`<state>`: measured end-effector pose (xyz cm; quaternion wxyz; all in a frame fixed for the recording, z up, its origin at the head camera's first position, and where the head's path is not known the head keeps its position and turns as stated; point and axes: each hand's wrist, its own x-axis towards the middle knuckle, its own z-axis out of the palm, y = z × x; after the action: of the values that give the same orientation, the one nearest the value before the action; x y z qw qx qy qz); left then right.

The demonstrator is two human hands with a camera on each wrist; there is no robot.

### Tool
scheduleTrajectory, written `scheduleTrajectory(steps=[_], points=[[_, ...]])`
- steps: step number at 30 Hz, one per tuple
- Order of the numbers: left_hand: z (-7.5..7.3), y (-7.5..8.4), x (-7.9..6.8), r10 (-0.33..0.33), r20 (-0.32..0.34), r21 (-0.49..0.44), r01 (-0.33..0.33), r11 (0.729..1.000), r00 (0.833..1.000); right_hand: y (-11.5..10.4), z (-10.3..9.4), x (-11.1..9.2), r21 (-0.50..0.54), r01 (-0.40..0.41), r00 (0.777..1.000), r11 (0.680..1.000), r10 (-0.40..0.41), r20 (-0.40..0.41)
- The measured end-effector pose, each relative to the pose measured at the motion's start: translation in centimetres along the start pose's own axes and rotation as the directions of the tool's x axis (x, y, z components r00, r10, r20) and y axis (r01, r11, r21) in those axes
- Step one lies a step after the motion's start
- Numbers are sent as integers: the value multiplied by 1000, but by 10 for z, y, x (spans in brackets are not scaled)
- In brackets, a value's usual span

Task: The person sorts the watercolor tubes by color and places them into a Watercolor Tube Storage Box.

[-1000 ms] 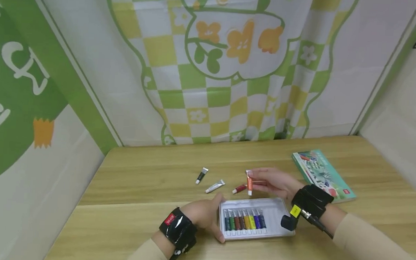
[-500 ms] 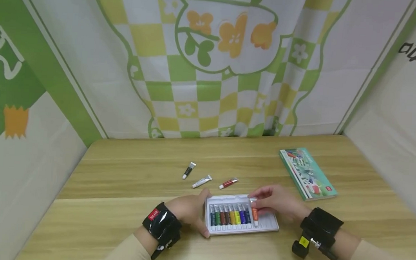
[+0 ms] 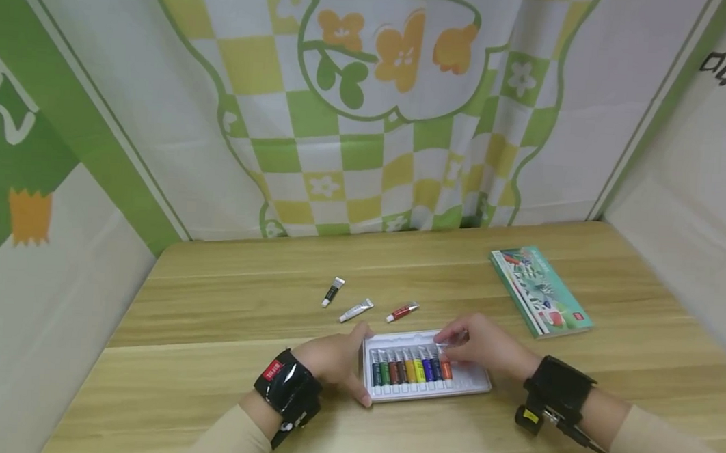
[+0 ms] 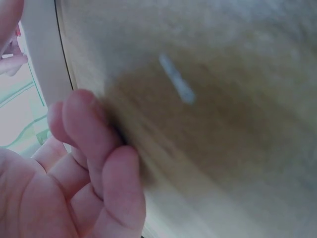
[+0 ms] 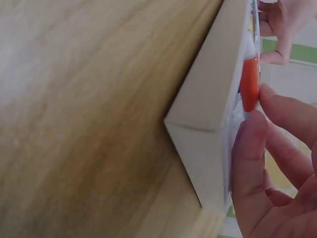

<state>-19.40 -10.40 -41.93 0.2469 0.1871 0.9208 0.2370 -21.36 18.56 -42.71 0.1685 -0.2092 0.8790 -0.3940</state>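
Observation:
A white tray [image 3: 473, 384] on the table holds a row of several colored paint tubes [image 3: 406, 369], lying side by side with caps toward the front. My left hand [image 3: 333, 359] grips the tray's left end, thumb at the front corner and a finger at the back one. At the right end of the row lies an orange paint tube [image 3: 447, 371]; the thumb and index finger of my right hand [image 3: 487, 346] pinch its upper end, which they partly hide. In the right wrist view the orange tube [image 5: 250, 84] shows just beyond the fingertips.
Behind the tray lie a black tube [image 3: 333, 292], a white tube [image 3: 356, 310] and a red tube [image 3: 402, 312]. A teal printed box [image 3: 544, 291] rests at the back right of the wooden table [image 3: 223, 301]. A patterned curtain [image 3: 367, 151] hangs behind.
My right hand has brought the orange tube from above the tray's back edge down into the row. The red tube, partly hidden before, now shows fully. The left hand stays on the tray.

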Motion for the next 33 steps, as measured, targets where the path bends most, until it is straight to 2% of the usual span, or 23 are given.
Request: scheduleTrajectory(steps=[4, 11, 16, 25, 33], points=[[-2, 3, -2, -8, 8, -2, 8, 1000, 1000, -4, 1, -4, -55, 4, 1000, 999, -3, 10], [-4, 0, -2, -19, 6, 1, 19, 1000, 1000, -10, -2, -7, -128, 73, 996, 989, -67, 52], [-2, 0, -2, -18, 14, 0, 18, 1000, 1000, -15, -1, -6, -170, 73, 996, 983, -63, 65], [-2, 2, -2, -35, 18, -2, 35, 999, 999, -27, 3, -7, -353, 100, 994, 930, -81, 68], [-3, 2, -4, 1, 17, 11, -1, 1000, 1000, -27, 0, -6, -312, 45, 995, 949, -14, 101]])
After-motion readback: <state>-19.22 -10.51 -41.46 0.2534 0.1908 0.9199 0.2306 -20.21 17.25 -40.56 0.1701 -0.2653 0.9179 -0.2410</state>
